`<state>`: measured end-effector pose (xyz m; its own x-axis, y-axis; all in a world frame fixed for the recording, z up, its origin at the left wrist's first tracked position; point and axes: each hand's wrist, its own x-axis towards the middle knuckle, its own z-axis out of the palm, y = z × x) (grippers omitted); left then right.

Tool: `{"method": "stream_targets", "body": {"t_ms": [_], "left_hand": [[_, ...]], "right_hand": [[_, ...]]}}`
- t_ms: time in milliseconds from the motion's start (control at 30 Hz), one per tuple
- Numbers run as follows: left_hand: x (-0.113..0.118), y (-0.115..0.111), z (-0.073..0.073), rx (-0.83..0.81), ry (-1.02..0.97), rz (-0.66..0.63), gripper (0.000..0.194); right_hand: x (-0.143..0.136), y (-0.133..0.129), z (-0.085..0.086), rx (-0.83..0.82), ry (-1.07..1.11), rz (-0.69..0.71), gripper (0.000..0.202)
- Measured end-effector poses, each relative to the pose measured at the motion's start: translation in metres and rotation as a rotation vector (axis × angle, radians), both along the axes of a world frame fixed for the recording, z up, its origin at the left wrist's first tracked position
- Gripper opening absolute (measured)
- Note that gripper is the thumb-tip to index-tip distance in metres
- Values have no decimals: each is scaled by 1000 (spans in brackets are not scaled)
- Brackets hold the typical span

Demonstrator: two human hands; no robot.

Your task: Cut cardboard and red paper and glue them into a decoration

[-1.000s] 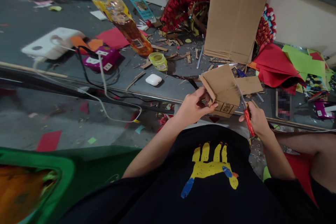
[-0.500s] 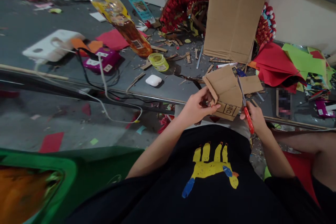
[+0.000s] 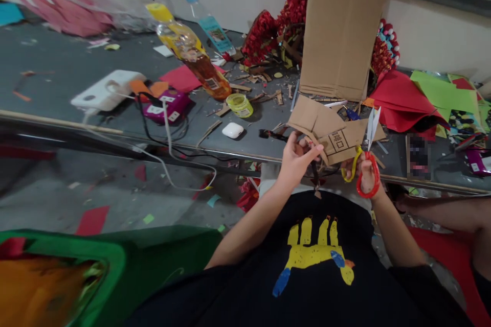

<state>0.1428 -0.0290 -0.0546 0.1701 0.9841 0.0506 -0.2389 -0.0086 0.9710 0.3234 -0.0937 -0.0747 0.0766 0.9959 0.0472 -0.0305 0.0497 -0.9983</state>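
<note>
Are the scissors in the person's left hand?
No, the scissors are in the right hand; the left hand holds folded cardboard.

Over the link I have scissors (image 3: 369,146) right of the carton (image 3: 341,146); left, on the table (image 3: 42,76), the case (image 3: 232,130) lies before the jar (image 3: 240,106).

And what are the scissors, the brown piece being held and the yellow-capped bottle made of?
Scissors: silvery, shiny blades, so probably metal; smooth red and yellow handles, likely plastic. Held brown piece: dull cardboard, judging by its creases and printed black marks. Yellow-capped bottle: clear, glossy, with brown liquid showing through; probably plastic, perhaps glass.
</note>
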Motion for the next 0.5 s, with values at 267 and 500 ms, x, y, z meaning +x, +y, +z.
{"method": "stream_targets", "body": {"t_ms": [267,500], "left_hand": [[-1,-13,-8,81,-29,-177,71],[-6,-24,2,40,-22,-389,83]], "right_hand": [[-11,15,9,2,91,-377,33],[15,20,14,92,55,-599,40]]}}
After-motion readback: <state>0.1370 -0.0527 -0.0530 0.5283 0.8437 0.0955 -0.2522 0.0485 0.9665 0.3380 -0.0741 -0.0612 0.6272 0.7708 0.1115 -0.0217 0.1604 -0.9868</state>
